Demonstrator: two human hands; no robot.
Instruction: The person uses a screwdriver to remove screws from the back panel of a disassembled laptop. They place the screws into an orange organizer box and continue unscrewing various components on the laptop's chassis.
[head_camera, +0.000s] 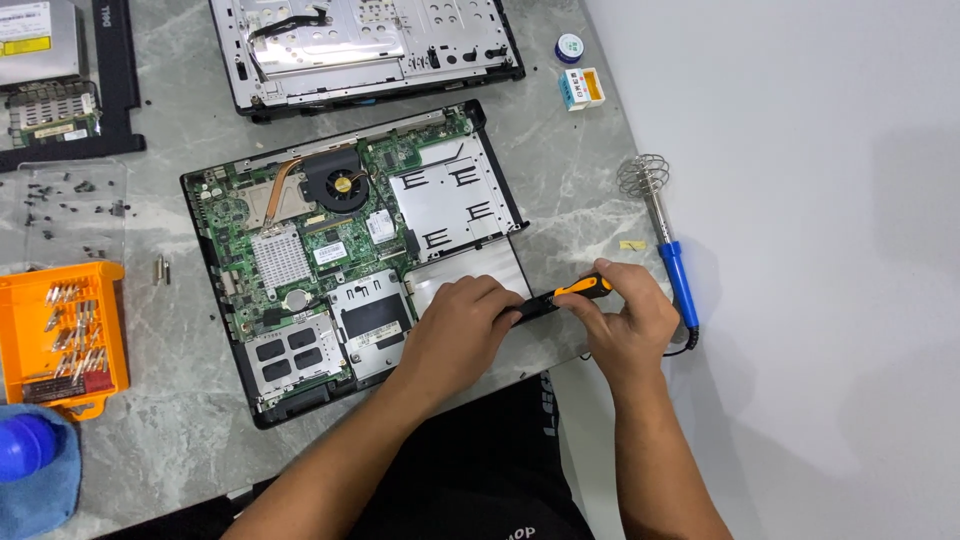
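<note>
Landmark: the opened laptop base (300, 250) lay on the grey marble table (180, 420), its green board, copper pipe and fan (340, 185) bare.
Left hand: the left hand (460, 330) rested on the near right part of the laptop base, fingers curled down and pressed together over the dark front end of the screwdriver.
Right hand: the right hand (625, 315) was just off the near right corner of the laptop base, fingers closed around the rear of the screwdriver.
Screwdriver: the black and orange screwdriver (575, 292) lay nearly level between the two hands, at the right edge of the laptop base; its tip was hidden under the left hand.
Soldering iron: a blue-handled soldering iron (675, 270) in a wire coil stand sat right of the laptop base, near the right hand but apart from it.
Bit set: an orange bit tray (60, 330) stood well left of the laptop base.
Screws: small dark screws lay on a clear tray (65, 205) left of the laptop base.
Second chassis: another stripped laptop chassis (360, 45) lay just beyond the far edge of the laptop base.
Small items: a round tin (569, 47) and a small box (582, 88) sat beyond the far right corner of the laptop base.
Cloth: a blue cloth (35, 470) lay far left of the laptop base, on the near side.
</note>
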